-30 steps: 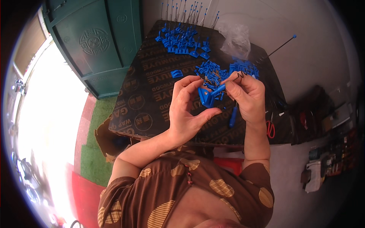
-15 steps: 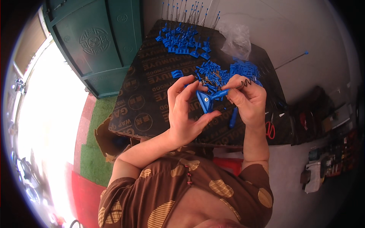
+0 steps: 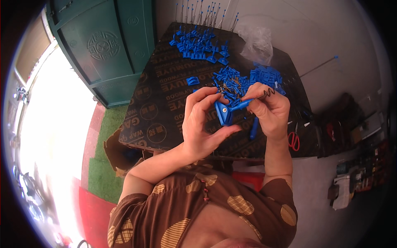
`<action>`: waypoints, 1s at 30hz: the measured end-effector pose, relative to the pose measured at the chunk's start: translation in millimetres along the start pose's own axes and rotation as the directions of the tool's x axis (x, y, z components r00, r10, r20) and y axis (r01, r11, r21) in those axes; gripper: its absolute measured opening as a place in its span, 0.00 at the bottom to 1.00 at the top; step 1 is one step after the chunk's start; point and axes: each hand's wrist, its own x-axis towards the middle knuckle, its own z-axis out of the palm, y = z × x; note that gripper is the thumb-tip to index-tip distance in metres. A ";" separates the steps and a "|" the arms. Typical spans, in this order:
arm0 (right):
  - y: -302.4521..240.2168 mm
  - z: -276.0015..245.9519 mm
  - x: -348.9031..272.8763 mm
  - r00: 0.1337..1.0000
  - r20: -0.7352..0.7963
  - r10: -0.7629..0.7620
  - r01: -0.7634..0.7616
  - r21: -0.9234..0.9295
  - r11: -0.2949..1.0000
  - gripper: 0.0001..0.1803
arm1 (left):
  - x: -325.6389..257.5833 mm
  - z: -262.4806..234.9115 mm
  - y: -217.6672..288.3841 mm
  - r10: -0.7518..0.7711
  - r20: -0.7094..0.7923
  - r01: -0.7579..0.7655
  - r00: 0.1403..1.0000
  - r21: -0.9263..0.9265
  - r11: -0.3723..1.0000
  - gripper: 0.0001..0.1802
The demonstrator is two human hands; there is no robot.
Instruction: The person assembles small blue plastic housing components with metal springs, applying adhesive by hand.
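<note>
My right hand (image 3: 269,110) pinches the blue stem (image 3: 242,105) of a wedge-shaped plastic base (image 3: 223,113), which has a round metal fastener in its face. A dark coiled spring (image 3: 269,92) comes out beside the right fingers and runs on into a thin rod with a blue tip (image 3: 336,58). My left hand (image 3: 202,120) curls round the base, fingers at its upper edge and thumb below. Part of the left fingers' contact is hidden behind the base. Under the hands lies a pile of small blue plastic parts (image 3: 231,80) with brass-coloured screws among them.
On the dark printed table (image 3: 165,97) stand several finished-looking spring-rod pieces (image 3: 200,43) at the back left. Flat blue parts (image 3: 264,74), a clear plastic bag (image 3: 257,44), a blue-handled tool (image 3: 254,128) and red-handled scissors (image 3: 293,140) lie right. One blue part (image 3: 192,80) sits apart.
The wedge-shaped base has turned and dipped slightly between my hands. The rod's blue tip has shifted a little to the right. My hands stay almost in place.
</note>
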 end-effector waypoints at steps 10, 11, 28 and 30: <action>-2.0 3.4 -0.5 0.988 -0.081 0.129 -0.127 0.035 0.991 0.12 | 1.7 -2.8 7.9 -0.259 0.095 0.276 0.961 -0.311 0.910 0.36; -2.0 3.6 -0.5 0.987 -0.084 0.133 -0.131 0.037 0.991 0.12 | 1.9 -3.0 8.4 -0.279 0.097 0.295 0.956 -0.317 0.901 0.35; -2.6 1.0 1.6 0.973 -0.081 0.215 -0.214 0.014 0.977 0.07 | 2.6 -1.5 19.2 -0.575 0.262 0.602 0.775 -0.583 0.546 0.32; 0.9 -2.4 0.9 0.975 -0.067 0.210 -0.209 0.019 0.978 0.06 | 4.1 -4.2 19.3 -0.589 0.296 0.630 0.752 -0.588 0.507 0.30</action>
